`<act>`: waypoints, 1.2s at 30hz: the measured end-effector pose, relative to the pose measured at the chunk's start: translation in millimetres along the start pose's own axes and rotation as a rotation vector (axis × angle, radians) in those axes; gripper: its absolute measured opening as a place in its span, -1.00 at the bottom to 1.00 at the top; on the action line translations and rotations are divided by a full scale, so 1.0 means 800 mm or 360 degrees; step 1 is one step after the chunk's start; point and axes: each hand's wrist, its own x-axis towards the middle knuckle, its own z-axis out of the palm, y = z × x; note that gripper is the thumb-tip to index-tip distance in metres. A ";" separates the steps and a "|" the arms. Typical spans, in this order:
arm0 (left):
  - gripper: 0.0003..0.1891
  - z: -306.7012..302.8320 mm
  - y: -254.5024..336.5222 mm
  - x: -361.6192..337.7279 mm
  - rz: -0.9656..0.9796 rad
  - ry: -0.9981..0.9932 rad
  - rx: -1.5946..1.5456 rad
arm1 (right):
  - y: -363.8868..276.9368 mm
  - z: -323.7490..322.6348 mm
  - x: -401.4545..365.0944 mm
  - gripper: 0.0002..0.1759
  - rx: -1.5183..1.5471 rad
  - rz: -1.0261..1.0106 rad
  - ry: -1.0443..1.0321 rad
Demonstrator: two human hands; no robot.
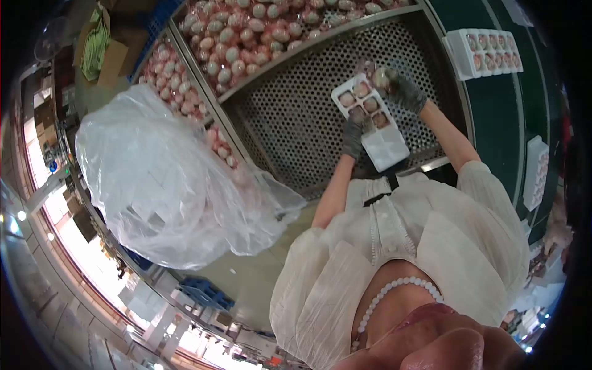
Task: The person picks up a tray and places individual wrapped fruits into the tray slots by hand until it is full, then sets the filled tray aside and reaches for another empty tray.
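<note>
A white tray (385,148) with compartments lies tilted over the perforated metal surface. Wrapped eggs (361,90) fill several of its upper compartments, while the lower ones near the body hold none. My left hand (353,132), in a dark glove, is closed on the tray's left side, its fingers reaching over the edge. Also gloved, my right hand (404,89) is at the tray's upper right, its fingers wrapped round a pale egg (381,78) in clear, pinkish wrapping.
Many wrapped eggs (246,37) lie behind a metal divider at the top. A filled tray (493,54) and another (536,172) rest on the green belt (502,117) at right. A large clear plastic bag (154,179) bulges at left, near an open carton (117,58).
</note>
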 end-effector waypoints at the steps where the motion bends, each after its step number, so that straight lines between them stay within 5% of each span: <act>1: -0.52 -0.039 -0.038 0.029 -0.0246 -0.0374 -0.0728 | 0.012 0.003 -0.020 -0.68 -0.0054 0.0153 0.0027; 2: -0.51 0.014 0.054 -0.026 -0.0208 -0.0069 -0.0620 | 0.036 0.002 -0.042 -0.64 -0.0026 0.0336 0.0181; 3: -0.60 -0.013 -0.030 0.002 0.0445 0.0103 0.0022 | 0.059 0.002 -0.059 -0.64 -0.0003 0.0374 0.0204; 5: -0.74 -0.015 0.024 -0.021 -0.0420 -0.0072 -0.0086 | 0.076 0.001 -0.074 -0.59 -0.0793 0.0578 0.0127; 7: -0.79 -0.019 0.013 -0.035 -0.0246 -0.0021 0.0222 | 0.094 -0.010 -0.084 -0.54 -0.0865 0.0584 0.0200; 9: -0.85 -0.018 0.001 -0.046 -0.0069 0.0023 0.0541 | 0.110 -0.012 -0.087 -0.49 -0.1795 0.0221 0.0269; 11: -0.85 -0.008 -0.008 -0.056 0.0407 0.0414 0.0925 | 0.120 -0.010 -0.081 -0.47 -0.1866 0.0185 0.0278; 13: -0.86 -0.005 -0.013 -0.052 0.0486 0.0556 0.1010 | 0.126 -0.001 -0.069 -0.51 -0.2702 -0.0665 0.0410; 15: -0.86 -0.002 -0.018 -0.048 0.0597 0.0827 0.1224 | 0.129 0.012 -0.059 -0.56 -0.2660 -0.0647 0.0424; 17: -0.86 -0.006 -0.018 -0.053 0.0481 0.0796 0.1262 | 0.136 0.004 -0.057 -0.57 -0.3317 -0.0944 0.0214; 18: -0.85 -0.006 -0.020 -0.061 0.0541 0.0785 0.1280 | 0.144 0.001 -0.056 -0.60 -0.3505 -0.0794 0.0218; 21: -0.80 -0.006 -0.020 -0.070 0.0563 0.0735 0.1416 | 0.147 0.012 -0.065 -0.66 -0.3423 -0.1055 0.0319; 23: -0.83 -0.006 -0.020 -0.075 0.0870 0.0688 0.1716 | 0.149 0.014 -0.075 -0.70 -0.3370 -0.0978 0.0308; 25: -0.77 -0.008 -0.029 -0.076 0.0820 0.0571 0.1663 | 0.140 0.015 -0.077 -0.77 -0.3264 -0.0846 0.0299; 28: -0.71 -0.017 -0.051 -0.056 0.1112 0.0706 0.1886 | 0.160 -0.035 -0.040 -0.84 -0.3784 -0.0727 0.0255; 30: -0.67 -0.016 -0.042 -0.064 0.0975 0.0528 0.1925 | 0.151 -0.016 -0.040 -0.85 -0.3777 -0.0608 0.0318; 32: -0.67 -0.013 -0.045 -0.069 0.0992 0.0513 0.1962 | 0.142 -0.016 -0.039 -0.82 -0.3505 -0.0063 0.0207; 36: -0.68 0.003 -0.029 -0.072 0.0745 0.0508 0.1987 | 0.146 -0.010 -0.036 -0.84 -0.3532 -0.0267 0.0229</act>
